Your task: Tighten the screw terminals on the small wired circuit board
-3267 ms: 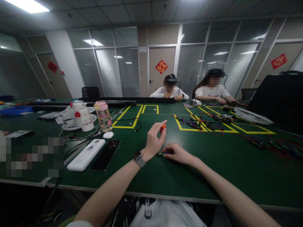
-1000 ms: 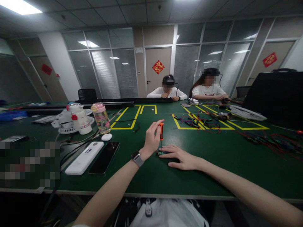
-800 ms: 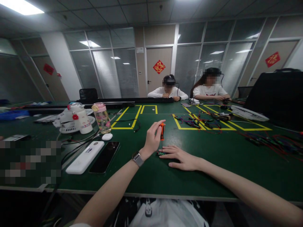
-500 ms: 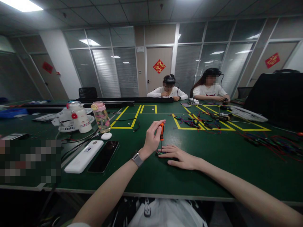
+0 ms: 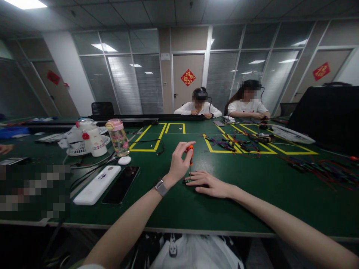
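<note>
Right now, L hand (image 5: 179, 162) is pinched shut on a small screwdriver (image 5: 190, 152) with an orange handle. Thumb and fingertips grip the top, index finger sticks up past it. Driver stands upright, thin shaft pointing down, tip at a tiny board (image 5: 187, 181) on the table (image 5: 252, 201). Can't tell if the tip actually sits in a screw, too small. Watch (image 5: 160, 186) on L wrist.

R hand (image 5: 211, 185) lies palm-down on the table, fingers loose and spread a bit, not gripping. Fingertips touch the board's right side, most of the board is hidden under them. Board is in front of the wearer, near table centre, just below the driver.

Left of the hands: black phone (image 5: 121, 185) flat, white power bank (image 5: 97, 185) just beside it, then a small white puck (image 5: 124, 160), a pink-lid bottle (image 5: 119, 137) and a white appliance (image 5: 89, 138) further back. Yellow tape (image 5: 148, 140) marks boxes on the green top. Wire tangle (image 5: 232, 144) lies well apart, far right. Two ppl (image 5: 198, 107) sit at the far side, hands on the table. Another person's hand (image 5: 5, 148) at the left edge.
</note>
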### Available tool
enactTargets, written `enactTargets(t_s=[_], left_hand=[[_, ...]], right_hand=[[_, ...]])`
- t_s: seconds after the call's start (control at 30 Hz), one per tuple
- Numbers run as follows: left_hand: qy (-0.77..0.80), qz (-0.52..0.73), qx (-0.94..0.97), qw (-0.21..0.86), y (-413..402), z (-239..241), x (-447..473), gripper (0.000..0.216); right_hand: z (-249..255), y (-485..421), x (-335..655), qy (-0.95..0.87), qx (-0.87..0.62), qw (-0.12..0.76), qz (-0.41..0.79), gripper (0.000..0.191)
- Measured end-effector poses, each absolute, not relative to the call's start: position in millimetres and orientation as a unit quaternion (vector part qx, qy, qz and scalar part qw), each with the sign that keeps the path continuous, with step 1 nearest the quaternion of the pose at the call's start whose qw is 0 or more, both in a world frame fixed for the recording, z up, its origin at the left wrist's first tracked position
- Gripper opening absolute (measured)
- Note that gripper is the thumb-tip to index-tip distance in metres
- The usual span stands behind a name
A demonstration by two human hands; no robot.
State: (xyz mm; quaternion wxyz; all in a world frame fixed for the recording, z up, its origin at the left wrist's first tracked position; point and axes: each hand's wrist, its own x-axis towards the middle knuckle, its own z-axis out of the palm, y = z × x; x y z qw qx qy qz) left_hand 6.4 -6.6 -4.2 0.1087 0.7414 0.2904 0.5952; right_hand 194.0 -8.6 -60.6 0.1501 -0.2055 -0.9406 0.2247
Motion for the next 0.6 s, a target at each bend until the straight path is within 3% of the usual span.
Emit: enactTargets(t_s=[0.13, 0.4, 0.6], left_hand=[[0.303, 0.602, 0.733, 0.092, -7.3, -4.6, 7.7, 0.018], [0.284, 0.585, 0.744, 0.154, -7.7, -2.4, 6.5, 0.029], [0.316, 0.605, 0.725, 0.092, -8.5, -0.6, 5.9, 0.014]], right_hand=[[-60.7, -8.8, 193.4, -0.938, -0.210, 0.155, 0.227, 0.039], [-57.7, -11.7, 192.0, -0.940, -0.217, 0.147, 0.219, 0.039], [-59.2, -12.5, 190.5, -0.935, -0.229, 0.155, 0.221, 0.038]])
